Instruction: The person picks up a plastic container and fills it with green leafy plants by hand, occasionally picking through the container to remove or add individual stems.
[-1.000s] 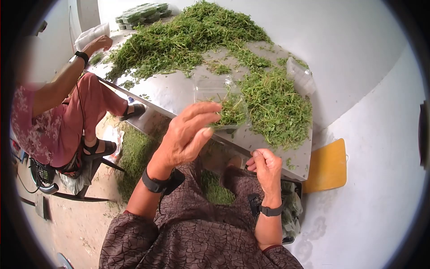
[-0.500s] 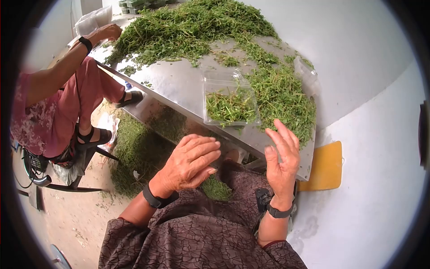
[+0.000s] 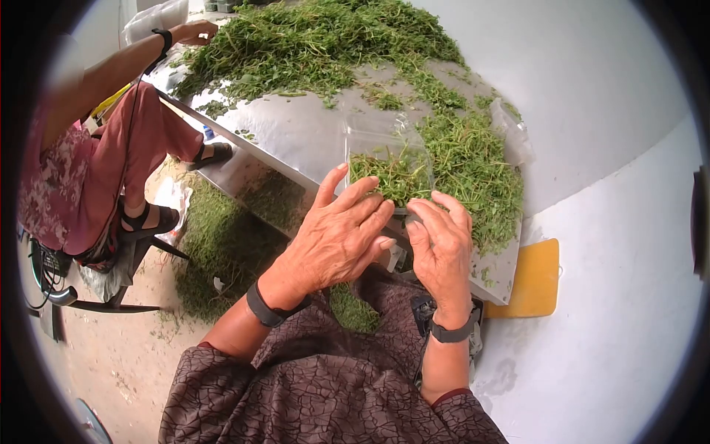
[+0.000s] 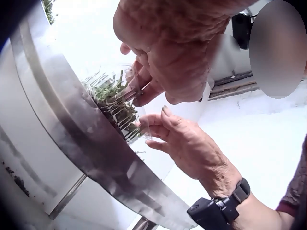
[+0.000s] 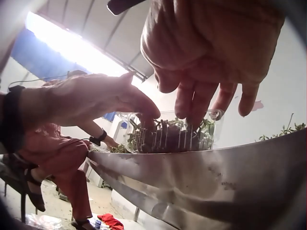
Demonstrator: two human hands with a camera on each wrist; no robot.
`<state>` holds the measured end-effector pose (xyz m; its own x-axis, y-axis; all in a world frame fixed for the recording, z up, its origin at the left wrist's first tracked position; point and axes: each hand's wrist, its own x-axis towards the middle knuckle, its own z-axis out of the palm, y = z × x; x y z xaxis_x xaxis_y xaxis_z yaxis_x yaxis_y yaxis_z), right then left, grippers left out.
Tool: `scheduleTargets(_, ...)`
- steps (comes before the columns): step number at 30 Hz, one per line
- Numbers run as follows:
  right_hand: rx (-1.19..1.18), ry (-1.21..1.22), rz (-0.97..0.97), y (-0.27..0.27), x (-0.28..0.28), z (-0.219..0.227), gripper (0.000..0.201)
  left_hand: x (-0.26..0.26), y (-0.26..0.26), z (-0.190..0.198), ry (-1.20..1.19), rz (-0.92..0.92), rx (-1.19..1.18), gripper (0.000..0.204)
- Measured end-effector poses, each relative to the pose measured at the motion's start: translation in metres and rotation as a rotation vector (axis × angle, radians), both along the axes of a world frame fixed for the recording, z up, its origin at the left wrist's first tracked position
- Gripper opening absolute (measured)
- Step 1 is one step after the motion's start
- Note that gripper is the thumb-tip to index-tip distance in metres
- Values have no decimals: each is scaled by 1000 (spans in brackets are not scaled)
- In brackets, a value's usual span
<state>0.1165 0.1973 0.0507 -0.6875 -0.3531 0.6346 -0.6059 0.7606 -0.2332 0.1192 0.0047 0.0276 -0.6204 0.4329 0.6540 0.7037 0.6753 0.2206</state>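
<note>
One clear plastic container [image 5: 165, 143], ribbed on its near wall, sits at the near edge of the table [image 3: 292, 122], directly in front of the wearer. Its long axis runs roughly left to right, along that edge; the clear lid [image 3: 372, 139] points away from the wearer, on the far side of the tray, so the open side faces up. Cut greens [image 3: 392, 174] fill the tray, stems lying in mixed directions. Left hand [image 3: 336, 240]: fingers spread, tips at the tray's near left part. Right hand [image 3: 444, 255]: fingers apart and slightly bent, pointing down to the near right part in the right wrist view; how deep the tips go among the greens cannot be told. Just right of the container lies a loose heap [image 3: 473, 174], with a clear plastic piece [image 3: 512, 132] at its outer side. Larger pile [image 3: 322, 44] across the far part of the table. A second person [image 3: 111, 177] sits at left, one arm reaching to that pile. Yellow board [image 3: 529, 281] beyond the table's right corner.
</note>
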Motion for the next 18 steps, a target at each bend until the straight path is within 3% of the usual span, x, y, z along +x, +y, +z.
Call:
scheduleTargets(5,-20,-2,7,-2,-7,0,17,-9,3,18,-167,84,-76,30)
scheduleTargets(10,-77,-10,28,7,-7,5,21,-4,2,9,85,22,120,31)
scheduleTargets(13,-125,32,-11,23,-10,14,27,11,-8,-7,181,-134,153,28)
scheduleTargets(15,-103,13,-64,37,-15,22,27,13,-8,-33,117,-397,139,26)
scheduleTargets(16,-84,-10,-114,43,-17,26,27,13,-9,-44,120,-399,143,26)
scheduleTargets(18,-49,-19,-138,53,-28,32,27,12,-11,-68,-172,-488,47,20)
